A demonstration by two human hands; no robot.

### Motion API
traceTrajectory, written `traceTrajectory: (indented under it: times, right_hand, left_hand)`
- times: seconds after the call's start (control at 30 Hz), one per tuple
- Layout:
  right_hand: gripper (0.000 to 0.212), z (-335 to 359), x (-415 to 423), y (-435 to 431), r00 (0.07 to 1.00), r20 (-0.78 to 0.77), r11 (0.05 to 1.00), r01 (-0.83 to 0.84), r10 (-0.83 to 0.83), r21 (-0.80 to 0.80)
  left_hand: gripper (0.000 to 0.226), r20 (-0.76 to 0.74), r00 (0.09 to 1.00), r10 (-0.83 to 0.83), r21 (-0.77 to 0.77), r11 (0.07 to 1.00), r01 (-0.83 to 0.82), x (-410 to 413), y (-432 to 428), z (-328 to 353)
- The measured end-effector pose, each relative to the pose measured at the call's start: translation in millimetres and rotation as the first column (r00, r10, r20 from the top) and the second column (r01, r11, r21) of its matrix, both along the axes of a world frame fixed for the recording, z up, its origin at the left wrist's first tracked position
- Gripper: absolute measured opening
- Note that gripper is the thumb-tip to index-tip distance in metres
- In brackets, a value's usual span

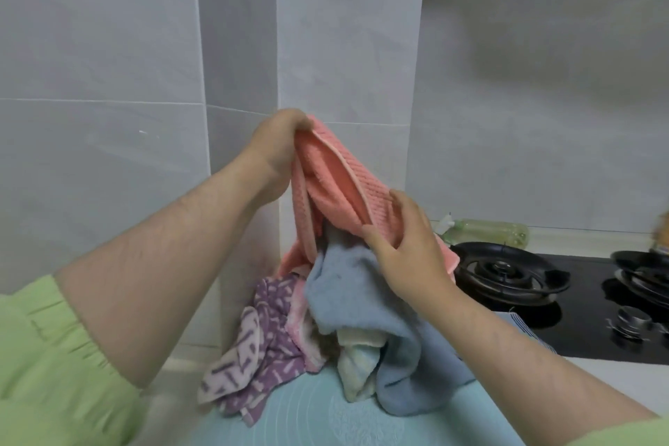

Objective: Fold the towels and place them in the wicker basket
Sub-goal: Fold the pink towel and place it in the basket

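Item one, pink towel (336, 188): lifted clear of the heap and hanging in a loose, doubled drape, not yet squared or folded. My left hand (278, 145) holds its top corner at 12 o'clock, fingers (302, 121) curled tight and pinching the cloth. My right hand (405, 250) takes the lower edge at about 4 o'clock, thumb on the near face and the other fingers bent round the far side, so the towel is gripped at both ends. Item two, blue towel (362, 293): crumpled, directly below the pink one at 6 o'clock, topmost of the heap. Item three, purple patterned towel (268, 329): bunched at 8 o'clock of the heap, touching a pale pink-and-white towel (300, 319) beside it. Item four, pale yellow towel (358, 355): tucked under the blue one, partly hidden. All lie on a teal mat (325, 416) on the desk, against the tiled wall corner. Also present: gas hob (506, 275) at 3 o'clock and a plastic bottle (488, 232) lying behind it. Wicker basket: not in view, so its contents cannot be told. Progress, as I judge it: early. No folded towel shows anywhere; the pink one is only being opened out for its first fold, and at least four more wait in the heap.
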State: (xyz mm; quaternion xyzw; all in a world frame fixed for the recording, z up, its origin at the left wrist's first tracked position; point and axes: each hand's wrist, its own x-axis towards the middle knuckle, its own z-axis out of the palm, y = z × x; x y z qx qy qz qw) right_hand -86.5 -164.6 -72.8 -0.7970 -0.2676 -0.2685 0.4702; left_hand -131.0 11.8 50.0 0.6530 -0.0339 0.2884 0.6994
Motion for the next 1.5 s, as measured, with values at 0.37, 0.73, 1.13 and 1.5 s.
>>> traceTrajectory:
  times: [0.37, 0.73, 1.13, 1.5]
  right_hand:
    - [0.014, 73.2, -34.4, 13.2, 0.940, -0.096, 0.944, -0.324, 0.328, 0.055]
    - [0.066, 119.5, -103.9, -27.7, 0.996, 0.082, 0.996, -0.040, 0.047, -0.079]
    - [0.018, 170.3, -118.5, -83.7, 0.868, -0.180, 0.810, -0.332, 0.463, 0.484]
    - [0.016, 195.1, -122.8, -121.5, 0.984, -0.152, 0.841, 0.006, 0.091, 0.542]
  left_hand:
    - [0.026, 0.218, 0.949, -0.227, 0.019, 0.973, 0.229, -60.4, -4.6, 58.3]
    - [0.008, 0.456, 0.866, 0.205, 0.326, 0.867, -0.377, -133.3, -18.0, 100.1]
    - [0.011, 0.235, 0.891, 0.388, 0.776, 0.477, -0.412, -175.4, 35.4, 32.4]
    - [0.021, -0.308, 0.878, 0.366, 0.648, 0.757, -0.089, -203.6, 67.2, -38.1]
